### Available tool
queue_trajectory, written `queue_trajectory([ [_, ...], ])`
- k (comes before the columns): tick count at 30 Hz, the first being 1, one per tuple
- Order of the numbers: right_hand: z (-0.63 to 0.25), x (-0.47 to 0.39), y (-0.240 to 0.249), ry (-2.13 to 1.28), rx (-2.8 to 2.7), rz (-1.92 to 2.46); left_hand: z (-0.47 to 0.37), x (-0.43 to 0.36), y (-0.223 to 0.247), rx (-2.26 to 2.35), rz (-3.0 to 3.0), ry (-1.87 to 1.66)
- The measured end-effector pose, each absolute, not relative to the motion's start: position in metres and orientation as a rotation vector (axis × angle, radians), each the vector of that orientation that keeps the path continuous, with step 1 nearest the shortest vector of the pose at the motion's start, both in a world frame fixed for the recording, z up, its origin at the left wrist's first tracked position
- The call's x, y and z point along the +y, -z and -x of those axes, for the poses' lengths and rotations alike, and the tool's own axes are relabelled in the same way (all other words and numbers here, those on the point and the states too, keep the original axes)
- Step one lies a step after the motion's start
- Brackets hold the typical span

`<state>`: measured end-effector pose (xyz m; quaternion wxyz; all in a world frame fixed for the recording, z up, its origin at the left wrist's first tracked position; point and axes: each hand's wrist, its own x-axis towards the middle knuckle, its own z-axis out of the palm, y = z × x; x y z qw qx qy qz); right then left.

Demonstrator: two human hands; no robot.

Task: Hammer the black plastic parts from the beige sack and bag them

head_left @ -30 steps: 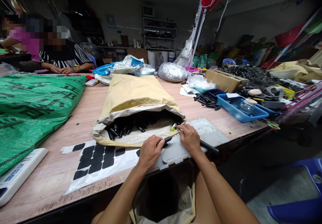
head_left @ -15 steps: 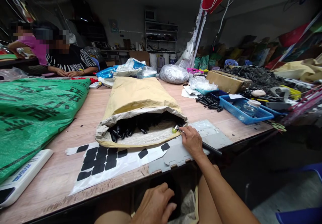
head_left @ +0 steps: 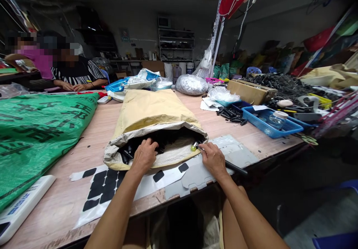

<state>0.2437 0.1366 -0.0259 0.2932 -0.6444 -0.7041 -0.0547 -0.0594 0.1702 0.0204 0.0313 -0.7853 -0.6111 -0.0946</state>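
Black parts [head_left: 127,152] beside left grip [head_left: 144,155]

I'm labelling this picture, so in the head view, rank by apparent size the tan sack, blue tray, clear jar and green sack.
1. Tan sack and green sack, too alike to rank; green runs off-frame.
2. Blue tray
3. Clear jar

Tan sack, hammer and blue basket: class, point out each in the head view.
Tan sack [head_left: 159,105], head view: its upper side.
Hammer [head_left: 236,167], head view: its black handle.
Blue basket [head_left: 256,123], head view: its near wall.
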Motion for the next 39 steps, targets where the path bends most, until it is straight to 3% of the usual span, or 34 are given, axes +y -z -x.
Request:
queue_trajectory([
  [5,-0.244,0.138,0.028,0.168,-1.865,1.693,0.057,0.166,-0.022,-1.891,2.514,0.302],
  [13,-0.244,0.137,0.026,0.162,-1.871,1.679,0.011,0.123,-0.01,-1.777,2.837,1.021],
  [23,-0.245,0.134,0.016,0.02,-1.841,1.691,-0.016,0.109,0.017,-1.816,2.802,1.129],
  [30,-0.231,0.085,-0.015,-0.238,-1.764,1.273,-0.017,0.11,0.018,-1.831,2.788,1.168],
  [39,-0.21,0.059,-0.005,-0.206,-1.88,1.364,-0.018,0.109,0.018,-1.861,2.769,1.163],
])
